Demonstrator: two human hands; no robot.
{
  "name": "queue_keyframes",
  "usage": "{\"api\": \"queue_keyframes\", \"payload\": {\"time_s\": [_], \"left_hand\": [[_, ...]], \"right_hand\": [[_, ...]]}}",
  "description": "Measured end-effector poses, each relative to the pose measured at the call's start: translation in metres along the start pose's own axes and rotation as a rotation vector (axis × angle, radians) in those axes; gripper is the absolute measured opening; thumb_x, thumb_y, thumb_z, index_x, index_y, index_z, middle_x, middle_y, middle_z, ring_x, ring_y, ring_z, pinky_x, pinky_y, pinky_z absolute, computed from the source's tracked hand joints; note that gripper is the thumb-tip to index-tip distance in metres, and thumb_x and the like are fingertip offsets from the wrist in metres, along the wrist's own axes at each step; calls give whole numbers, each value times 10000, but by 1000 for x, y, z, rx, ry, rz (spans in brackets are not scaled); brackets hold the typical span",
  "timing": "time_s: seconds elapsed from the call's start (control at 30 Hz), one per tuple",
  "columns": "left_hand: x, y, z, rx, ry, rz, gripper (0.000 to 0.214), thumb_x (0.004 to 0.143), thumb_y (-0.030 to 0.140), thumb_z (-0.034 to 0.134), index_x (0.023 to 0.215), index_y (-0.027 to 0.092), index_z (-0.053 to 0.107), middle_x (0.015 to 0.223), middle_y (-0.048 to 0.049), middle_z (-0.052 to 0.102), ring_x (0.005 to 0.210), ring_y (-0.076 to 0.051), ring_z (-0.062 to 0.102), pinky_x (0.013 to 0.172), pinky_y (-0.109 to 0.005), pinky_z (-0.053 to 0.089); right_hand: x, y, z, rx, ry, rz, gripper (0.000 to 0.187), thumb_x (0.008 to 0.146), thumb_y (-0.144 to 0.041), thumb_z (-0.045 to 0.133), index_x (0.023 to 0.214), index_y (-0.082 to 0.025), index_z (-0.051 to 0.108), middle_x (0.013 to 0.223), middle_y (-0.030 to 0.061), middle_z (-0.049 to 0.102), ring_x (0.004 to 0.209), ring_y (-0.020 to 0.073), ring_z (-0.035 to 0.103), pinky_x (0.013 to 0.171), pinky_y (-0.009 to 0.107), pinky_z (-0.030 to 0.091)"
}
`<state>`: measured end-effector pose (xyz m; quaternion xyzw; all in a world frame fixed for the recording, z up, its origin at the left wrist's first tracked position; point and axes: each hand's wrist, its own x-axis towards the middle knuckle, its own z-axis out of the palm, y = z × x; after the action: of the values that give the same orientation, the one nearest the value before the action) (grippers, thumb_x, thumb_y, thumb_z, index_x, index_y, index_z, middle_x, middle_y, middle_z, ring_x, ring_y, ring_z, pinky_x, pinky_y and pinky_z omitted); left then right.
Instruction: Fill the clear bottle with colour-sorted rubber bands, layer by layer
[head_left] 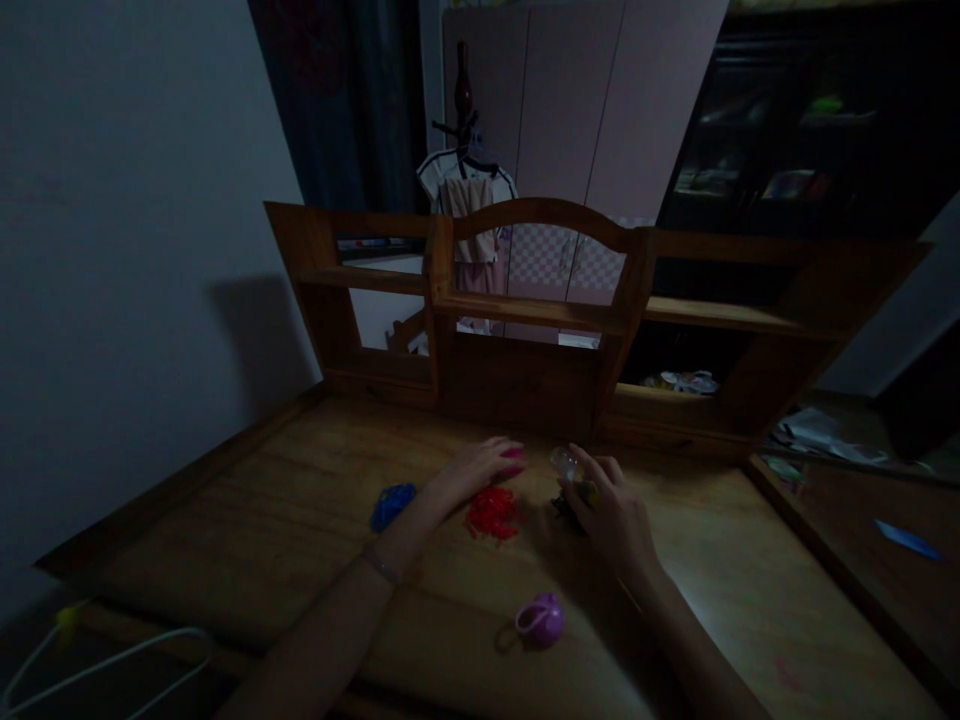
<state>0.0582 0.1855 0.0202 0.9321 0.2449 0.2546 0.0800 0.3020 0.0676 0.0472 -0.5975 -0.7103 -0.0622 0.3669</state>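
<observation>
My left hand (487,466) is just behind a pile of small red pieces (492,513), its fingers stretched to the right. Magenta patches show at its fingertips; whether they are nails or a small object I cannot tell. In my right hand (613,510), between thumb and fingers, is a small clear plastic container (564,463), partly hidden. Beneath that hand lie dark pieces (564,508), with something yellow (590,493) beside the fingers. A blue bundle of thin pieces (392,505) rests left of my left forearm. Nearer me sits a round purple object with a loop (546,620).
The wooden tabletop (300,510) has a raised shelf unit (532,315) along its far edge. A wall (150,250) borders the left side. White cord (142,650) hangs at the lower left. Papers (821,435) lie on a surface to the right.
</observation>
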Motion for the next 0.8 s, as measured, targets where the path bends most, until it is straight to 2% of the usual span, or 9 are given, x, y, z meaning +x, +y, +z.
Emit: {"api": "queue_keyframes", "payload": {"time_s": [0.2, 0.37, 0.47, 0.63, 0.8], "left_hand": [[3, 2, -3, 39, -33, -3, 270, 896, 189, 577, 1135, 267, 675, 1287, -58, 609, 1178, -200, 551, 978, -317, 442], [10, -12, 5, -9, -9, -11, 194, 876, 194, 606, 1034, 227, 713, 1159, -73, 662, 1082, -189, 597, 926, -284, 459], [12, -19, 9, -97, 26, -51, 182, 868, 166, 600, 998, 202, 723, 1086, -73, 682, 1020, -180, 623, 898, -270, 465], [15, -25, 9, -334, 153, -225, 239, 802, 56, 587, 933, 181, 743, 1006, -59, 716, 952, -166, 651, 887, -264, 476], [17, -32, 10, -408, 315, -380, 195, 787, 98, 615, 888, 188, 756, 958, -56, 737, 916, -172, 669, 860, -277, 495]], "right_hand": [[3, -3, 2, 7, -22, 2, 448, 924, -371, 528, 1365, -297, 504, 1100, 68, 596, 854, 201, 644, 701, 292, 513], [36, 9, 3, 76, -76, -50, 429, 881, -363, 590, 1303, -290, 560, 1111, 64, 616, 910, 203, 640, 785, 294, 506], [67, 14, 1, 122, -208, -119, 437, 841, -360, 636, 1266, -266, 594, 1062, 63, 652, 887, 207, 646, 784, 295, 500], [110, 11, 1, 272, -532, -161, 452, 775, -358, 705, 1201, -219, 645, 934, 39, 716, 799, 197, 659, 724, 271, 499], [122, 13, 13, 360, -569, -135, 489, 759, -330, 707, 1231, -220, 640, 1027, 36, 726, 885, 201, 668, 771, 272, 503]]}}
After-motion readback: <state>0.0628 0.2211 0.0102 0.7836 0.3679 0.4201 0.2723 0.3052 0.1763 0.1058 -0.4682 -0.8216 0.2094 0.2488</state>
